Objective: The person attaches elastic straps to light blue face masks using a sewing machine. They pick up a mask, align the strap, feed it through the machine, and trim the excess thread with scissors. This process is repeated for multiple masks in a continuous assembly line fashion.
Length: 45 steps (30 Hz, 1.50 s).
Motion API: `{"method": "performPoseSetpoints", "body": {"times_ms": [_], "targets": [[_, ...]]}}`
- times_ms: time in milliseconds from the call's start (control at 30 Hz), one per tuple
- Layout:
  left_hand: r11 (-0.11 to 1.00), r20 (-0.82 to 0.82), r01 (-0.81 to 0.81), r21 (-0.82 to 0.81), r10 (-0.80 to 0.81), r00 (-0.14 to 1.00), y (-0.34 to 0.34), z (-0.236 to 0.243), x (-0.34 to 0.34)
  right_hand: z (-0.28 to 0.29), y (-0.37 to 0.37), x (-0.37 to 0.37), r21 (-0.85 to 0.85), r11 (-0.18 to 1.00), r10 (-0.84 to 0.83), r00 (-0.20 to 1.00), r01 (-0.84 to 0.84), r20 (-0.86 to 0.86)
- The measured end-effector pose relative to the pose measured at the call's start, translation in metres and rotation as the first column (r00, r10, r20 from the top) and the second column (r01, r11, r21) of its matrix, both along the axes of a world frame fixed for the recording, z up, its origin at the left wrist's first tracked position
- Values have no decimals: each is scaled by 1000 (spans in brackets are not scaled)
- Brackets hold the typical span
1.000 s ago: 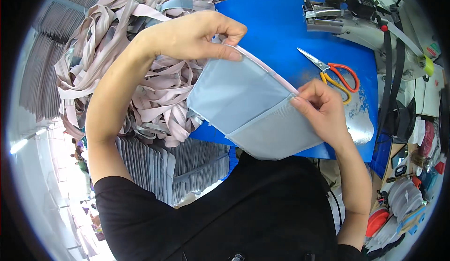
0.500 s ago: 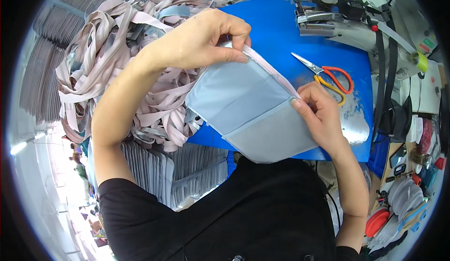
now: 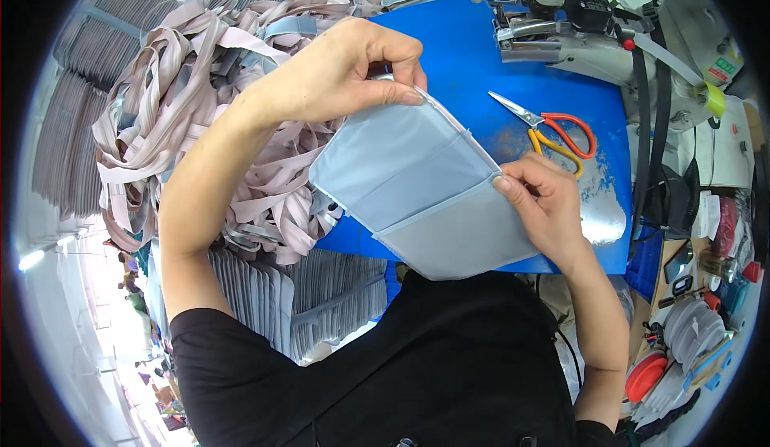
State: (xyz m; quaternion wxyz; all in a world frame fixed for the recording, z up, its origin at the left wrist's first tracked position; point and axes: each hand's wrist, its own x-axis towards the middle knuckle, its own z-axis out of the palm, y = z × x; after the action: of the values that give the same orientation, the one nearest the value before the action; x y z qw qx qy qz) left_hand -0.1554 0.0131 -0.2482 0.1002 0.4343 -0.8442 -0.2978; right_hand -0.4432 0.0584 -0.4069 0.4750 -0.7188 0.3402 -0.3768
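Fabric panel (image 3: 417, 178), pinched in 2 hands (image 3: 357, 74) (image 3: 548, 206)

The left hand (image 3: 353, 74), far, and the right hand (image 3: 547, 201), nearer and rightward, both pinch; the left arm (image 3: 210, 170) bows out leftward, the right arm (image 3: 601, 314) slants up from near right.
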Motion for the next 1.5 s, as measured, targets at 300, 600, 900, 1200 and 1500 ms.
{"method": "performPoseSetpoints", "body": {"times_ms": [300,600,900,1200,1500], "targets": [[997,-110,-62,45,66,992,-29,-13,4,4,-12,3,93,996,-14,999,11,32],[993,-169,-58,102,75,983,-107,-44,10,5,-50,20,377,926,-100,969,7,226],[999,-163,-36,-6,35,986,-174,-78,14,10,-84,35,526,848,-213,951,66,225],[968,-237,-19,-249,-42,970,-186,-75,-3,10,-101,42,543,832,-286,927,114,243],[866,74,-124,-484,181,981,-156,-66,-8,6,-101,47,596,802,-346,850,47,398]]}}
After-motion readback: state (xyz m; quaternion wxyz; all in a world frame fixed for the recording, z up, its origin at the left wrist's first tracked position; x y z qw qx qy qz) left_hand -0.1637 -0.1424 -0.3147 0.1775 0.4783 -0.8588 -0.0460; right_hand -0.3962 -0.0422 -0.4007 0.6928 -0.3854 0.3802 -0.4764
